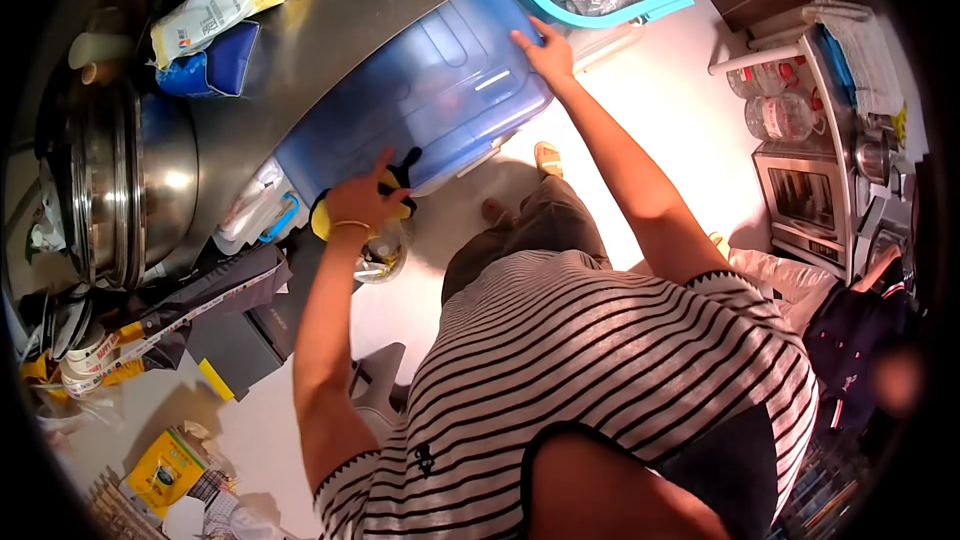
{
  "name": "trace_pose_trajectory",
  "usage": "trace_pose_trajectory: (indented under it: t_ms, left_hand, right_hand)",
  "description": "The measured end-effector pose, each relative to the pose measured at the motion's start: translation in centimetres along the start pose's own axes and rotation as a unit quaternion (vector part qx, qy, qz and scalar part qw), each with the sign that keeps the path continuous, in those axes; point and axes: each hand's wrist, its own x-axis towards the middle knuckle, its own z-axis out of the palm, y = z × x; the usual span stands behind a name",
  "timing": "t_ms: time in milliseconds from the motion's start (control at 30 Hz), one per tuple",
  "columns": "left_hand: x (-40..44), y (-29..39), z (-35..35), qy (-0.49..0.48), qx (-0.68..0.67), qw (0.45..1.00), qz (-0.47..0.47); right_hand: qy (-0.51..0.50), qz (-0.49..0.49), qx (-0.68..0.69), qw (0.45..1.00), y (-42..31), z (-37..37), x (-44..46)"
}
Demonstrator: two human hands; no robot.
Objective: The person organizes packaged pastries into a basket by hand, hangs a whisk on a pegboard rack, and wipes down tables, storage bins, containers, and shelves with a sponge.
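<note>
A large translucent blue storage bin (430, 70) with a ribbed lid lies partly under the overhanging metal table. My right hand (548, 55) grips its far right end, thumb and forefinger showing over the edge. At the near left end, my left hand (365, 202) is closed around the bin's corner, its forefinger reaching onto the lid. A yellow-and-black item (322, 218) shows beneath and around the left hand; its kind is not clear. Below that hand stands a clear round container (385, 255) with small contents. The undersides of both hands are hidden.
The metal table (330, 50) carries a large steel pot (130, 185) and a yellow-white food bag (225, 5). A turquoise basket (600, 15) of plastic bags adjoins the bin. At right, a shelf holds water bottles (780, 115) and a microwave (800, 200); another person (860, 340) is beside it.
</note>
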Motion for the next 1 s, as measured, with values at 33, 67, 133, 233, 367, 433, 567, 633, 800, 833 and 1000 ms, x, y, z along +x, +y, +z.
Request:
trace_pose_trajectory:
  t_ms: [33, 67, 133, 233, 367, 433, 567, 633, 800, 833, 1000]
  left_hand:
    - [0.5, -0.5, 0.2, -0.060, -0.001, 0.998, 0.014]
    - [0.6, -0.7, 0.4, -0.062, -0.003, 0.998, 0.015]
    - [0.0, -0.8, 1.0, -0.046, -0.015, 0.999, 0.020]
    - [0.5, -2.8, 3.9, 0.070, -0.030, 0.991, 0.111]
    - [0.4, -1.1, 2.3, -0.002, 0.032, 0.997, 0.074]
    - [0.0, 1.2, 2.6, -0.001, -0.008, 0.999, 0.042]
    - [0.8, 3.7, 3.9, 0.076, 0.012, 0.996, 0.046]
    - [1.1, 4.2, 4.5, 0.104, 0.030, 0.994, 0.030]
    - [-0.9, 1.6, 2.2, 0.045, -0.009, 0.999, 0.027]
    - [-0.7, 1.5, 2.4, 0.041, -0.007, 0.999, 0.024]
    - [0.6, 1.9, 4.3, 0.095, -0.017, 0.993, 0.069]
  right_hand:
    - [0.048, 0.016, 0.170, 0.984, 1.3, 0.0, -0.8]
    - [0.095, 0.035, 0.335, 0.937, 3.0, 0.3, -2.3]
    - [0.047, 0.168, 0.357, 0.917, 6.3, 1.1, -8.9]
    - [-0.306, 0.323, 0.420, 0.791, 4.1, 3.7, -17.5]
    - [-0.332, 0.338, 0.573, 0.669, 2.1, 8.8, -16.4]
    - [-0.326, 0.336, 0.592, 0.656, 2.7, 8.9, -15.6]
    - [-0.294, 0.324, 0.538, 0.720, 3.6, 7.7, -14.8]
    - [-0.318, 0.283, 0.504, 0.751, 3.5, 6.8, -14.4]
    - [-0.358, 0.269, 0.410, 0.794, 3.1, 6.0, -14.2]
    - [-0.354, 0.270, 0.458, 0.769, 3.2, 6.1, -13.8]
    - [-0.292, 0.245, 0.479, 0.791, 5.1, 6.8, -12.7]
